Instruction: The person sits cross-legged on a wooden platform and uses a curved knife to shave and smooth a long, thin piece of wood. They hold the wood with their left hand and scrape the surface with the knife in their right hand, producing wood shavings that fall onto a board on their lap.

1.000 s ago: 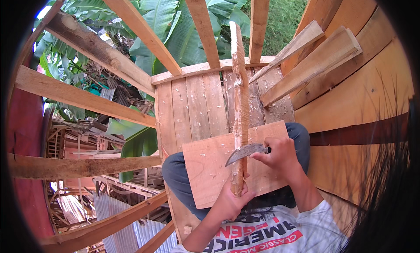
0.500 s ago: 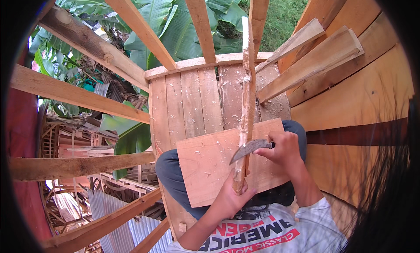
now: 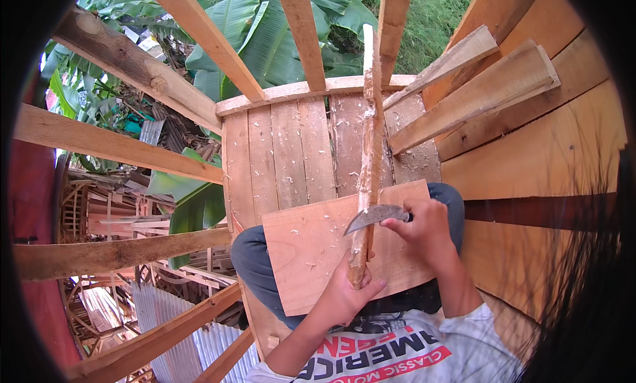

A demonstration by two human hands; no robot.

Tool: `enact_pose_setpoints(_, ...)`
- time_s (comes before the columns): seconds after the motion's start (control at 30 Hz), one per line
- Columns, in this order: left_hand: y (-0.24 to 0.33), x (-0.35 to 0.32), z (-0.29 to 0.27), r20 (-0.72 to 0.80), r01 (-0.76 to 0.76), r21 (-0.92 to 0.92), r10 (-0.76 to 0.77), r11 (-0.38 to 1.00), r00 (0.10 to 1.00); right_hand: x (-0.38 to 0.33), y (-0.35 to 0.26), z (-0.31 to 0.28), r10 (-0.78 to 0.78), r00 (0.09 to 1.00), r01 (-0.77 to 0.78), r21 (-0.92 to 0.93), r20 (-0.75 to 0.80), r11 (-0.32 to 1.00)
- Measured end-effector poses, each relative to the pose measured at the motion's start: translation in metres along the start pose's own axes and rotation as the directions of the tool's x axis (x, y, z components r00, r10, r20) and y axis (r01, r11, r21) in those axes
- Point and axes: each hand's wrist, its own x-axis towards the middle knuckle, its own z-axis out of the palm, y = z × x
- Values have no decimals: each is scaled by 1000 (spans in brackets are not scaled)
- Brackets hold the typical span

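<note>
My left hand is closed around the near end of a long, rough wooden stick, which points away from me past the floor's far edge. In my right hand is a knife with a curved, dull grey blade and a dark handle mostly hidden by the fingers. The blade lies across the stick a short way beyond my left hand. Beneath both, a flat wooden board rests over my lap, with a few shavings on it. Pale patches show along the stick where its surface is cut.
Plank flooring strewn with shavings stretches ahead, ending at a raised wooden edge. Slatted railing posts stand on the left and ahead. Two loose wood pieces lean at the right beside a plank wall. Banana leaves grow outside.
The knife blade has shifted slightly away from me and to the left along the stick. My left hand and the stick's near end have moved a little left.
</note>
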Motion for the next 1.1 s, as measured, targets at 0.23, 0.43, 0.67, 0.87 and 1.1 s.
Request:
enact_pose_setpoints(0.23,4,-4,-6,11,4,36,-5,999,1000,-13,-13,-3,86,988,-97,81,128,992)
enact_pose_setpoints(0.43,5,2,-38,239,-27,-59,40,998,970,-36,-11,-14,-210,723,-384,635,658,670)
enact_pose_setpoints(0.67,-16,3,-38,348,-13,-94,46,995,937,-49,-1,-12,-221,585,-730,626,780,276)
enact_pose_setpoints(0.87,-12,-2,-37,339,-36,-29,43,999,940,-57,-1,-14,-337,465,-754,566,819,335)
enact_pose_setpoints(1.1,-8,-9,-37,347,23,-18,-15,1000,938,-60,-2,-13,-207,555,-757,592,806,277)
